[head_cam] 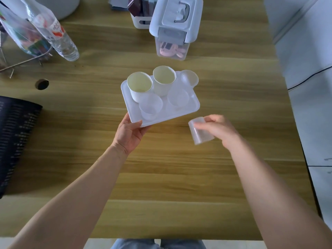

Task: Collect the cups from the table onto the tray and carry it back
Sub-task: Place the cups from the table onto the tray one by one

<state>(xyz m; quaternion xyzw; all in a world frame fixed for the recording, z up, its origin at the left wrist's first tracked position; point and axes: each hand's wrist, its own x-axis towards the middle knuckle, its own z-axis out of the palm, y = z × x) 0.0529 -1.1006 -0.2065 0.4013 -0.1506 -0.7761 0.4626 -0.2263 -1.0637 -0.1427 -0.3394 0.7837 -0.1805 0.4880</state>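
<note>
A white tray is held above the wooden table, with my left hand gripping its near left corner. On it stand two white paper cups at the back. Three clear plastic cups are on it too: one at the front left, one in the middle and one at the far right corner. Just right of the tray's near edge, my right hand holds another clear plastic cup, tilted and blurred by motion.
A lidded plastic storage box stands behind the tray. Plastic bottles and a bag lie at the back left, near a cable hole. A black mesh basket sits at the left edge. White cabinets border the table's right side.
</note>
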